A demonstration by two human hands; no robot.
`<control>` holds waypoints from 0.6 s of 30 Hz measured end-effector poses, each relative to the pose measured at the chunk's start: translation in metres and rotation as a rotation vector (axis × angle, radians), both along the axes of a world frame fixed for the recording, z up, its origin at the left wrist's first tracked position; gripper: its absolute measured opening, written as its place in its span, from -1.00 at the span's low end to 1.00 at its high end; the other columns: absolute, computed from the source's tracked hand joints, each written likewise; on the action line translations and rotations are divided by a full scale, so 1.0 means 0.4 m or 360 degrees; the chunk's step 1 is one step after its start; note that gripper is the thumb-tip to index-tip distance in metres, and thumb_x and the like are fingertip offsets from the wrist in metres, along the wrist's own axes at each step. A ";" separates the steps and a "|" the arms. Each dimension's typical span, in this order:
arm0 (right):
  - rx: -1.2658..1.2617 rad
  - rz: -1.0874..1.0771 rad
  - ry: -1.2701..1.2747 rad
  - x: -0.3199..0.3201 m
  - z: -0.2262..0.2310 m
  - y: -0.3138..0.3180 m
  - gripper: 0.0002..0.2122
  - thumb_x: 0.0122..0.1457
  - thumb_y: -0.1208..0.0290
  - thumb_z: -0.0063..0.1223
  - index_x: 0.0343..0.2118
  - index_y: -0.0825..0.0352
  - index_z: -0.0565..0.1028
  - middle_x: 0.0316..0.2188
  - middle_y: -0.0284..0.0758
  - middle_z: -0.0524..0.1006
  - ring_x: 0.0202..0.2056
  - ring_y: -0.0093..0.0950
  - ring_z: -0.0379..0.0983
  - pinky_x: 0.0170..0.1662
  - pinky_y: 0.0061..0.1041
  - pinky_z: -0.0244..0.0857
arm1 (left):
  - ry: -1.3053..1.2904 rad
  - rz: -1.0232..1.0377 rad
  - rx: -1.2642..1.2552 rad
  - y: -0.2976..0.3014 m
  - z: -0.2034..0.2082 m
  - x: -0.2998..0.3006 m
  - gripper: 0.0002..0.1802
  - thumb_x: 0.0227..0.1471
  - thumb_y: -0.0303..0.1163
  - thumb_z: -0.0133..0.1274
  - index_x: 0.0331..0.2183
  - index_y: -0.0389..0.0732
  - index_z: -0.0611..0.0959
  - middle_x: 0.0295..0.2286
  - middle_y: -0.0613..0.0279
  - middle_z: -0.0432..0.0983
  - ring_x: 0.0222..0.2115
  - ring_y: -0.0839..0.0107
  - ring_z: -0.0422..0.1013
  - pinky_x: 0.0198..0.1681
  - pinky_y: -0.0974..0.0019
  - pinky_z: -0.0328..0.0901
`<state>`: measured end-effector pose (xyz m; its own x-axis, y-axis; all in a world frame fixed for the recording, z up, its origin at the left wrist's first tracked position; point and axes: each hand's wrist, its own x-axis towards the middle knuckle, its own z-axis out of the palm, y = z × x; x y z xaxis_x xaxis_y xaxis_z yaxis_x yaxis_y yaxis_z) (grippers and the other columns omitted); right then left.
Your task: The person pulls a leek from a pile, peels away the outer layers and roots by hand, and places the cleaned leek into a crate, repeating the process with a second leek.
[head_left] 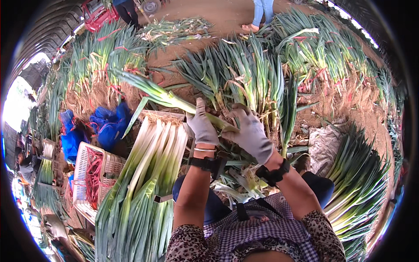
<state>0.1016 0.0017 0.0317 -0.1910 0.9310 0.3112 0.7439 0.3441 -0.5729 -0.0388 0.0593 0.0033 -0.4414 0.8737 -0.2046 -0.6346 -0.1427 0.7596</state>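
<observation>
A long, large green onion (168,98) lies slantwise across both my gloved hands, its leafy tops pointing to the far left. My left hand (202,125) is closed around its stalk. At its lower end, my right hand (252,134) grips it with fingers and thumb. Both gloves are pale grey. Just left of my forearms, a pile of green onions (146,161) with whitish stalks rests on a low support, root ends away from me. Unsorted green onions (251,72) with dry outer leaves stand beyond my hands.
A white plastic basket (80,174) holds red ties, with blue bags (109,124) behind it. Tied bundles (323,61) stand at the far right and far left. Another heap (358,187) lies at right, beside a pale sack (325,146). Two people stand at the back near a red vehicle (98,15).
</observation>
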 end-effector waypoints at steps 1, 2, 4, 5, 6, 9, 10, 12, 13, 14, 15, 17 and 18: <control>-0.0007 0.0026 -0.0031 -0.014 -0.003 0.003 -0.46 -0.22 0.22 0.33 -0.15 0.31 0.39 -0.04 -0.17 0.34 -0.06 -0.09 0.31 -0.03 -0.18 0.23 | 0.0047 -0.0002 0.0017 0.000 -0.011 -0.006 -0.69 0.02 -0.26 0.14 -0.32 -0.16 0.35 -0.65 0.35 0.30 -0.69 0.46 0.31 -0.64 0.38 0.28; -0.0013 0.0060 -0.0060 -0.029 -0.011 0.011 -0.49 -0.22 0.23 0.33 -0.18 0.31 0.39 -0.06 -0.17 0.35 -0.08 -0.10 0.32 -0.05 -0.19 0.24 | 0.0096 0.0005 0.0035 -0.001 -0.007 -0.015 -0.69 0.03 -0.25 0.13 -0.32 -0.17 0.36 -0.66 0.35 0.30 -0.68 0.46 0.33 -0.63 0.39 0.29; 0.0004 0.0099 0.0004 -0.044 -0.023 0.001 -0.57 -0.21 0.29 0.32 -0.27 0.33 0.41 -0.13 -0.18 0.39 -0.16 -0.14 0.38 -0.13 -0.25 0.29 | 0.0058 -0.0027 -0.0012 -0.019 0.002 -0.038 -0.68 0.04 -0.22 0.11 -0.30 -0.19 0.37 -0.63 0.29 0.37 -0.64 0.42 0.37 -0.57 0.37 0.32; -0.0010 0.0054 0.0112 -0.042 -0.029 -0.004 -0.62 -0.19 0.32 0.32 -0.32 0.34 0.42 -0.18 -0.18 0.43 -0.19 -0.15 0.41 -0.15 -0.30 0.31 | -0.0103 -0.0174 0.0105 -0.027 0.003 -0.046 -0.66 0.05 -0.20 0.10 -0.28 -0.21 0.37 -0.60 0.25 0.41 -0.61 0.39 0.39 -0.51 0.35 0.35; -0.0025 0.0009 0.0222 -0.036 -0.034 -0.003 -0.67 -0.18 0.36 0.32 -0.37 0.35 0.43 -0.22 -0.18 0.47 -0.22 -0.16 0.45 -0.18 -0.34 0.33 | -0.0262 -0.0320 0.0223 -0.029 0.002 -0.053 -0.64 0.06 -0.18 0.09 -0.26 -0.22 0.37 -0.56 0.21 0.45 -0.58 0.36 0.41 -0.45 0.33 0.37; 0.0050 0.0034 0.0273 -0.004 -0.040 0.018 -0.70 -0.16 0.44 0.28 -0.38 0.38 0.41 -0.30 -0.16 0.49 -0.34 -0.22 0.47 -0.25 -0.37 0.35 | -0.0421 -0.0545 0.0489 -0.013 -0.001 -0.126 -0.65 0.16 -0.17 -0.08 -0.15 -0.25 0.38 -0.31 0.01 0.48 -0.27 0.18 0.44 -0.16 0.10 0.38; 0.0061 0.0105 0.0433 -0.002 -0.044 0.021 -0.73 -0.15 0.46 0.27 -0.40 0.39 0.40 -0.30 -0.15 0.49 -0.34 -0.22 0.47 -0.25 -0.38 0.35 | -0.0384 -0.0608 0.0530 -0.011 -0.005 -0.161 -0.63 0.17 -0.16 -0.11 -0.12 -0.24 0.38 -0.26 -0.01 0.47 -0.17 0.11 0.42 -0.06 0.03 0.33; -0.0052 0.0164 0.0508 -0.013 -0.044 0.016 -0.77 -0.13 0.48 0.24 -0.44 0.41 0.41 -0.27 -0.14 0.49 -0.31 -0.24 0.48 -0.24 -0.40 0.34 | -0.0358 -0.0641 0.0520 -0.017 -0.006 -0.192 -0.70 0.16 -0.25 -0.08 -0.15 -0.24 0.42 -0.22 0.03 0.46 -0.12 0.10 0.40 -0.04 0.02 0.33; -0.0084 0.0128 0.0481 -0.020 -0.048 0.013 -0.78 -0.14 0.48 0.24 -0.45 0.41 0.42 -0.26 -0.14 0.49 -0.30 -0.24 0.47 -0.23 -0.41 0.34 | -0.0327 -0.0643 0.0501 -0.015 -0.010 -0.194 -0.72 0.15 -0.28 -0.07 -0.14 -0.24 0.42 -0.22 0.04 0.45 -0.13 0.11 0.41 -0.05 0.01 0.34; -0.0115 0.0090 0.0453 -0.023 -0.049 0.008 -0.79 -0.14 0.49 0.24 -0.46 0.41 0.42 -0.25 -0.14 0.50 -0.28 -0.25 0.47 -0.21 -0.42 0.34 | -0.0296 -0.0647 0.0483 -0.015 -0.008 -0.193 -0.73 0.14 -0.32 -0.06 -0.14 -0.23 0.41 -0.21 0.05 0.45 -0.14 0.11 0.41 -0.07 0.00 0.35; -0.0108 0.0089 0.0469 -0.022 -0.045 0.008 -0.79 -0.14 0.51 0.24 -0.46 0.42 0.43 -0.22 -0.15 0.50 -0.26 -0.26 0.47 -0.18 -0.44 0.34 | -0.0357 -0.0639 0.0439 -0.017 -0.004 -0.191 -0.75 0.12 -0.39 -0.02 -0.15 -0.24 0.41 -0.22 0.05 0.45 -0.15 0.12 0.42 -0.10 0.01 0.38; -0.0114 0.0146 0.0530 -0.011 -0.060 0.007 -0.80 -0.13 0.53 0.23 -0.46 0.42 0.43 -0.21 -0.15 0.50 -0.25 -0.29 0.48 -0.18 -0.45 0.34 | -0.0362 -0.0591 0.0441 -0.023 -0.005 -0.190 -0.77 0.10 -0.45 -0.01 -0.17 -0.25 0.41 -0.26 0.04 0.46 -0.19 0.12 0.44 -0.13 -0.01 0.40; -0.0110 0.0207 0.0597 -0.006 -0.067 0.006 -0.81 -0.13 0.56 0.22 -0.45 0.43 0.43 -0.20 -0.16 0.50 -0.25 -0.33 0.48 -0.18 -0.46 0.34 | -0.0360 -0.0542 0.0450 -0.024 -0.004 -0.191 -0.79 0.08 -0.50 0.01 -0.20 -0.25 0.42 -0.29 0.03 0.47 -0.22 0.11 0.46 -0.15 -0.03 0.42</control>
